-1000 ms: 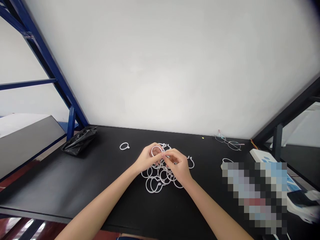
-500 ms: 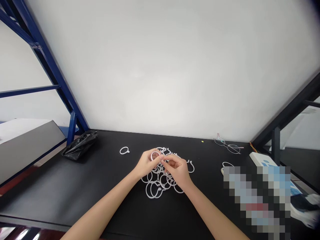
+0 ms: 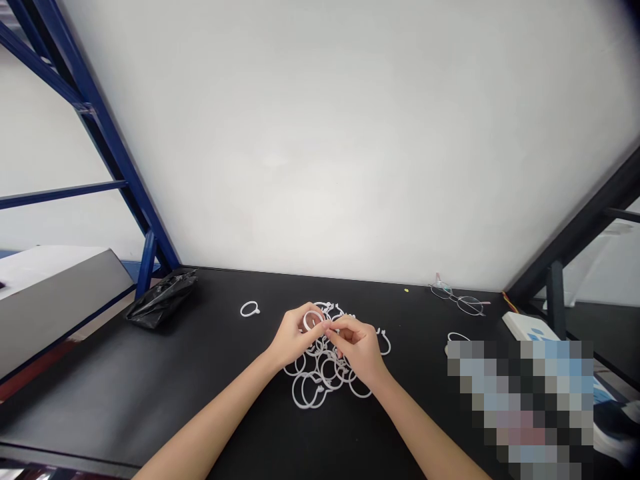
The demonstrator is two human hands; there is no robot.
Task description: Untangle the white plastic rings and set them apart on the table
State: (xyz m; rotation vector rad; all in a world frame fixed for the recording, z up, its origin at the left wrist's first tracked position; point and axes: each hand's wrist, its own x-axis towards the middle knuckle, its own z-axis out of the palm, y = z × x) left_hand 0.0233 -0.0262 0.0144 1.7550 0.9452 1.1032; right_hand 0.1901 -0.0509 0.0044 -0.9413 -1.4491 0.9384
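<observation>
Over a pile of white plastic rings (image 3: 309, 391), my left hand (image 3: 296, 335) pinches one white ring (image 3: 307, 323) near its end. My right hand (image 3: 356, 341) meets it, its fingertips pinched on the same ring, where the ring's ends come together. Fingers hide that joint, so I cannot tell whether it is fastened. The rings in the pile overlap, and several show open gaps with small knobbed ends. One separate white ring (image 3: 249, 309) lies on the black table (image 3: 215, 373), left of my hands, and looks closed.
A black plastic bag (image 3: 163, 300) lies at the back left beside a blue metal frame (image 3: 135, 180). Eyeglasses (image 3: 457, 299) rest at the back right. Farther right are a white power strip (image 3: 525, 325) and a blurred-out item (image 3: 505, 400). A white wall (image 3: 320, 133) stands behind.
The whole view has shifted slightly, so everything sits a little lower in the picture. Both hands remain together at the same ring, the fingertips barely changed.
</observation>
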